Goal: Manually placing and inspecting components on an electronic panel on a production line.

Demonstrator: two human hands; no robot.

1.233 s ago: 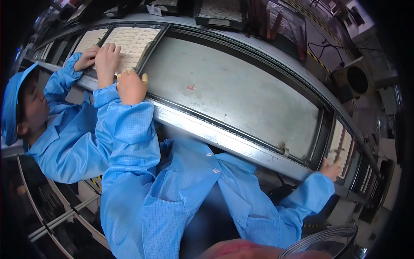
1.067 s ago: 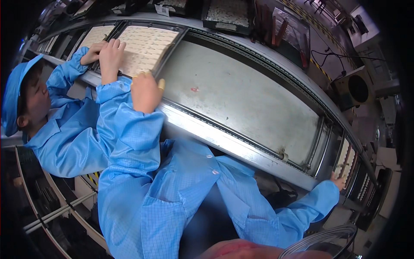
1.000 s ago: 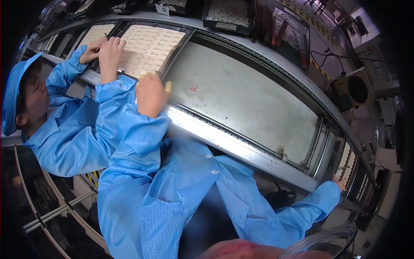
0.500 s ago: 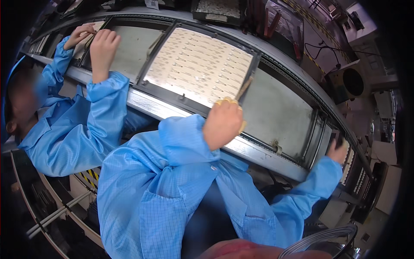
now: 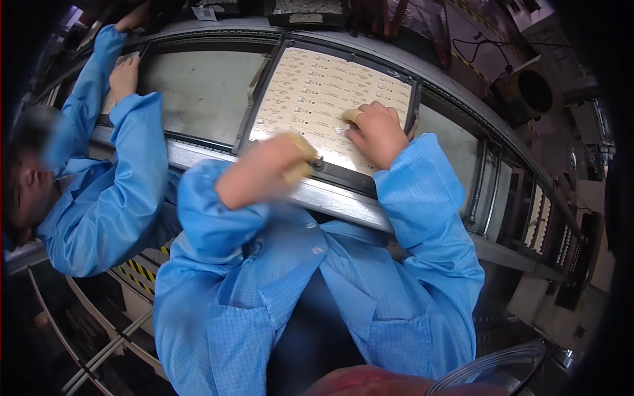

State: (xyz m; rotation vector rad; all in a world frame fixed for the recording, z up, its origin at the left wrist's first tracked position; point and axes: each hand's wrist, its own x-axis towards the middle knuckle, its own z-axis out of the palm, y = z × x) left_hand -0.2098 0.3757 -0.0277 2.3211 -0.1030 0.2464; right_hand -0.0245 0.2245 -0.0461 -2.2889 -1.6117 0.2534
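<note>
A pale cream printed board panel (image 5: 310,99) lies in a black frame (image 5: 259,99) in front of me. Rows of markings and small silvery parts cover it. My right hand (image 5: 381,135) is over the panel's right part, fingers curled, thumb and forefinger drawn toward each other near the surface. Whatever they pinch is too small to make out. Yellow finger covers show on both hands. My left hand (image 5: 267,168) hovers at the frame's near left corner. It is smeared by motion, its fingers bent, and I cannot see what it holds.
The frame sits on a conveyor line with a metal rail (image 5: 343,201) along my side. To the left, a person in a blue coat (image 5: 135,165) works at the same line. A tray of small parts (image 5: 307,8) stands behind. Pale strips (image 5: 538,221) lie at the far right.
My right hand has come from the far right end of the line to the panel. My left hand has moved left along its near edge. The frame appears further right.
</note>
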